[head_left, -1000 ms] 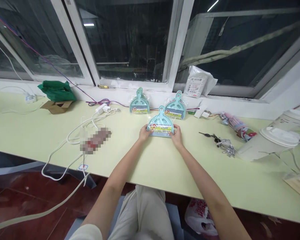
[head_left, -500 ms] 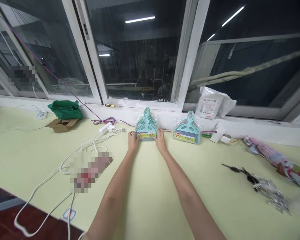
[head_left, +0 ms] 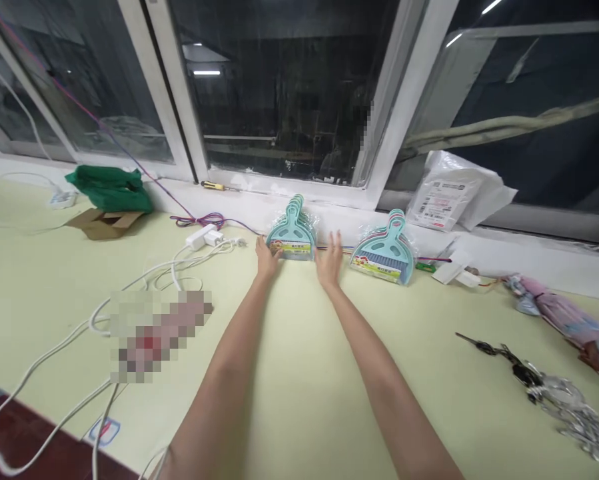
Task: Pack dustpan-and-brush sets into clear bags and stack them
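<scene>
The left hand [head_left: 268, 257] is laid against the dustpan stack [head_left: 292, 233], at its 8 o'clock corner. The right hand [head_left: 329, 261], its grip open, is held just apart at 4 o'clock; handles point to 12.

Glossy plastic-wrapped dustpan stack [head_left: 292, 233]

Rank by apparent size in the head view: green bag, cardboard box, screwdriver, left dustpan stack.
1. Green bag, largest.
2. Cardboard box and left dustpan stack look about alike; the bag partly covers the box, so no ranking between them.
3. Screwdriver on the sill, smallest, though it lies farthest away.
</scene>
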The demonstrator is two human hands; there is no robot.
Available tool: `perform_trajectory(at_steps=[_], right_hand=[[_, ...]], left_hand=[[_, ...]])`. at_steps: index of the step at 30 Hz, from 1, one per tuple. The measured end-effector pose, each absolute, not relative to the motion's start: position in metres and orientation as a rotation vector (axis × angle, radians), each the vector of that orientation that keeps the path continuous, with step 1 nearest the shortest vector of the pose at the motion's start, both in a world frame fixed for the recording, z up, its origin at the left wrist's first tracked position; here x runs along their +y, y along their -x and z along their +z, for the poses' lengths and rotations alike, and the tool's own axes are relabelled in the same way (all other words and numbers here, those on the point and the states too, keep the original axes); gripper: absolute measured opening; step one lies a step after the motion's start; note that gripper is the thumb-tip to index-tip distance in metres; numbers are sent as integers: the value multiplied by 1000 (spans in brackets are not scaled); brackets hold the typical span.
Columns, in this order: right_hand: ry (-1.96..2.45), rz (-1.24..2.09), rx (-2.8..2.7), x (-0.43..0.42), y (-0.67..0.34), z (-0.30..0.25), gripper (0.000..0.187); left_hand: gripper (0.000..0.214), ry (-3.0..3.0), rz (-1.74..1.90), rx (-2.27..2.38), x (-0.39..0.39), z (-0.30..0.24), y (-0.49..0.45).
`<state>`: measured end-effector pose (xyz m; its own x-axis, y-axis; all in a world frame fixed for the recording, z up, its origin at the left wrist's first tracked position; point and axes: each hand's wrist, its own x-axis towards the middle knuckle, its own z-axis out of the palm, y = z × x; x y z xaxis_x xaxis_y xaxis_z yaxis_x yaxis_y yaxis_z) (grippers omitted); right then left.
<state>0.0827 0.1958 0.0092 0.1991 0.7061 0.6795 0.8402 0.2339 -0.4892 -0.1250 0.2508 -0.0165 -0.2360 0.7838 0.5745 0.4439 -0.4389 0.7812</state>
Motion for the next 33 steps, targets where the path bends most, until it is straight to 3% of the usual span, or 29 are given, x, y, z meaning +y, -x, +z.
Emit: perform_trajectory(at_steps=[3,8,11,14,18,25,29,33], right_hand=[[1590,-277,-1056,168,-129,21,57],[1897,-212,-483,132,-240,15,51],[1944,-35,-720,122,-282,1,33],[1945,-216,-814,117,-292,-7,25],[1819,-415,-693,110,-288,-8,26],[1699,-298,-701,69,-280,1,31],[1584,-72,-968,31,-238,1,31],[1473,303,-1208,2,-202,-10,40]], left_hand=[[91,-1773,1780,1633,228,-8,126],[65,-1793,1869,1712,177,7,118],[56,-1791,1831,1661,149,11,110],[51,-1821,1777,1590,126,13,103],[45,-1866,1757,1583,102,12,101],[50,-1761,1681,1374,65,13,88],[59,-1435,1370,954,42,17,49],[47,-1135,1108,768,24,17,25]])
